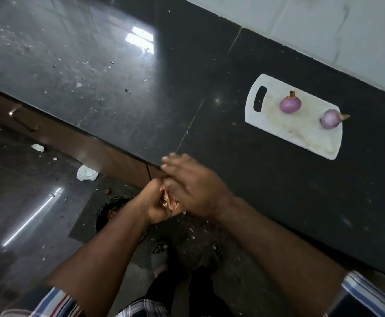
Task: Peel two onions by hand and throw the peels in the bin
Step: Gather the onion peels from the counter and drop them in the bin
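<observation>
Two peeled purple onions lie on a white cutting board (pixel 278 129) on the black counter: one onion (pixel 290 104) near the board's middle, the other onion (pixel 329 119) at its right edge. Both of my hands are together off the counter's front edge, above the floor. My left hand (pixel 156 203) is cupped and curled around a bunch of dry brown onion peels (pixel 169 202). Against those peels, from the right, presses my right hand (pixel 193 188) with its fingers straight. A dark round bin (pixel 109 209) stands on the floor just below and left of my hands, partly hidden by my left forearm.
The black counter (pixel 141 76) carries scattered crumbs at the left. White scraps (pixel 86 173) and bits of peel litter the dark floor. My feet (pixel 184 252) in sandals stand on a dark mat by the counter's edge.
</observation>
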A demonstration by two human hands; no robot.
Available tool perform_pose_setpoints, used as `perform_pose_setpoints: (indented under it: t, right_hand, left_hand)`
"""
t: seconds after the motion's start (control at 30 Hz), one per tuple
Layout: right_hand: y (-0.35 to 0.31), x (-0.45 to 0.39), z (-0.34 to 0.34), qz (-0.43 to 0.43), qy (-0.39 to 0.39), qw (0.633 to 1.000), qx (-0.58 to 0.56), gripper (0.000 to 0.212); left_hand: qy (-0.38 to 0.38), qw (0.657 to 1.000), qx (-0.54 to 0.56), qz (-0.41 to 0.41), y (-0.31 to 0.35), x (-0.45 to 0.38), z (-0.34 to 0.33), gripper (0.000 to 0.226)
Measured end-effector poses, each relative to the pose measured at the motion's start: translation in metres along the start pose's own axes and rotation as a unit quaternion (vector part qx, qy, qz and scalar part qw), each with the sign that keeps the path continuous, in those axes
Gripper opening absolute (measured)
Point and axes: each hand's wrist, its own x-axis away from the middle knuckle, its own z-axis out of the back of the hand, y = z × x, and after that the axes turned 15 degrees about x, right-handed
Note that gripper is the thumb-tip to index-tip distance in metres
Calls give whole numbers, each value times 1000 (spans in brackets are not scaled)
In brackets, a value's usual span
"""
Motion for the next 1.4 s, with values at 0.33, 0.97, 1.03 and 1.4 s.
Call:
perform_pose_setpoints:
  t: [0.33, 0.97, 1.03, 1.4]
  right_hand:
    - [-32, 16, -25, -61, -4, 998, 33, 51]
    - [-42, 51, -49, -150, 114, 981, 37, 43]
    - [-49, 45, -53, -133, 85, 987, 12, 43]
    - [-80, 57, -103, -103, 144, 976, -125, 31]
  left_hand:
    - [-7, 1000, 9, -24, 1, -7, 4, 43]
    - [-15, 999, 29, -20, -18, -23, 15, 28]
    - [-21, 998, 50, -30, -20, -21, 19, 32]
    - [7, 984, 128, -121, -47, 21, 73, 43]
